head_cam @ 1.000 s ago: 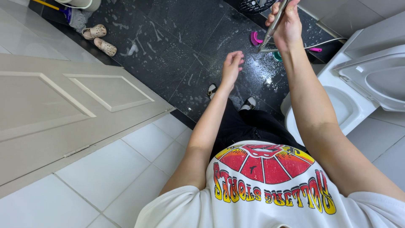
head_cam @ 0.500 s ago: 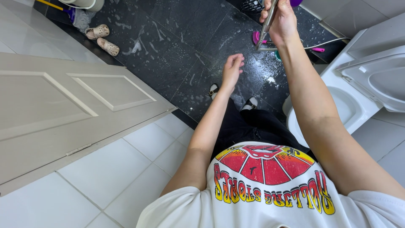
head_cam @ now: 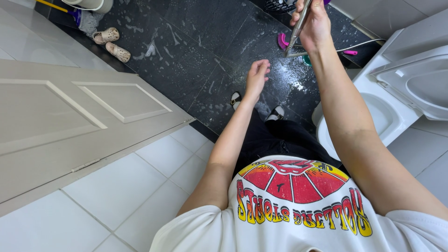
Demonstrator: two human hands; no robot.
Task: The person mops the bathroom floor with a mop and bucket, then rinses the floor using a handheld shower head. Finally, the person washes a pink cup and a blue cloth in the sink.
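Note:
My right hand [head_cam: 315,23] is raised at the top of the view and grips a slim metal spray wand [head_cam: 297,29] that points down at the floor; a thin hose [head_cam: 359,45] trails from it toward the toilet. My left hand [head_cam: 257,77] hangs loose and empty in front of me, fingers slightly apart, above the wet, soapy black stone floor [head_cam: 186,51]. My feet in sandals [head_cam: 235,100] stand on that floor below the left hand.
A white toilet [head_cam: 387,112] with its lid up stands at the right. A beige panelled door [head_cam: 70,121] lies at the left. A pair of beige clogs [head_cam: 112,43] sits far left. A pink brush [head_cam: 283,41] lies on the floor under the wand.
My right hand with the wand has shifted slightly up and left. The left hand has barely moved.

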